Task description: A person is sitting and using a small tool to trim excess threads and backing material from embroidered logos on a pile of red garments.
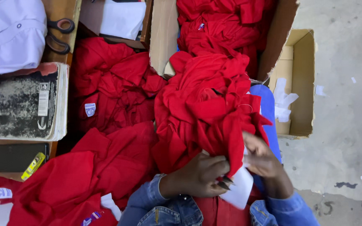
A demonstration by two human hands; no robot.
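Red cloth fills most of the frame: a heaped red garment (208, 104) lies across the person's lap in the centre, spilling out of a tall cardboard box (164, 37) at the top that is packed with more red garments (218, 21). The left hand (200, 175), low in the centre, is curled shut around a fold of the heaped garment's lower edge, and its fingers pinch the cloth against a white paper tag (239, 188) that hangs below. The right hand (262, 161), just beside it at lower right, is partly closed, its fingertips on the same red edge and on the top of the tag, so the two hands hold the hem taut between them. Both wrists come out of blue denim sleeves (147, 205) at the bottom of the frame.

To the left, another pile of red clothing (114, 88) lies loose, one piece showing a small white label (90, 109), and more red fabric (63, 188) spreads toward the lower left. In the upper left sit a white shirt (9, 37), black-handled scissors (59, 35) and a worn dark-covered book (21, 102), set within reach. A yellow utility knife (33, 166) lies below the book. At right, an open, smaller carton (302, 83) holds scraps of white paper (283, 102) on the concrete floor (348, 125).
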